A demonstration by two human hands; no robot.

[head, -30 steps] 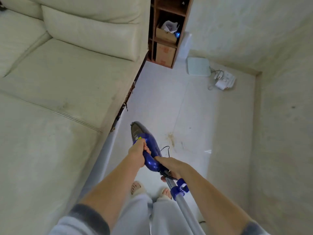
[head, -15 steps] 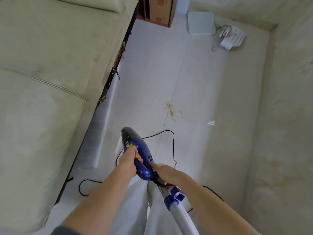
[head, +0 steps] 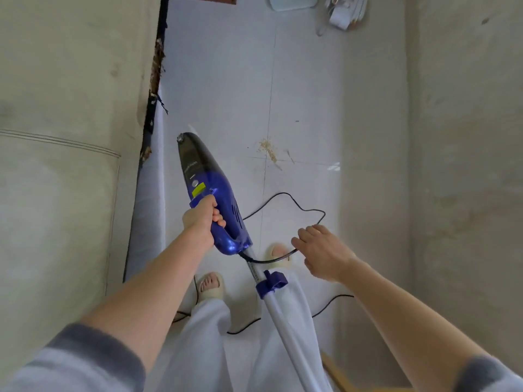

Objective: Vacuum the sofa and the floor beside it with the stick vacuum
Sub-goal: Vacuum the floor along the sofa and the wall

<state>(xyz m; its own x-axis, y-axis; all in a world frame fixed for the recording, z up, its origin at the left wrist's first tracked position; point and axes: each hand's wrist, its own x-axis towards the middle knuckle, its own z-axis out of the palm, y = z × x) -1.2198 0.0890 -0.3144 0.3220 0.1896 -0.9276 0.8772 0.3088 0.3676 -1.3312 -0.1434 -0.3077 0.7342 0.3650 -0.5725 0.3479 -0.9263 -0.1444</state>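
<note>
The stick vacuum (head: pixel 210 190) has a blue body and a dark dust cup, and its nose points away from me over the white tiled floor (head: pixel 226 80). My left hand (head: pixel 202 217) grips its handle. Its white tube (head: pixel 283 321), with a blue clip (head: pixel 271 282), slants down to the lower right, and its far end is out of view. My right hand (head: pixel 322 250) is off the vacuum with fingers relaxed; the black cord (head: pixel 283 195) passes under them. The cream sofa (head: pixel 56 137) fills the left side.
A patch of brown crumbs (head: pixel 268 151) lies on the floor ahead of the vacuum. A white padded strip (head: pixel 150 207) runs along the sofa's base. A power strip (head: pixel 345 12) and a flat white device (head: pixel 291 1) lie at the top. A wall (head: pixel 452 165) stands right. My slippered feet (head: pixel 210 287) stand on the cord.
My view has tilted further down. My right hand has let go of the vacuum's tube and moved right to the cord. My left hand keeps its grip on the handle.
</note>
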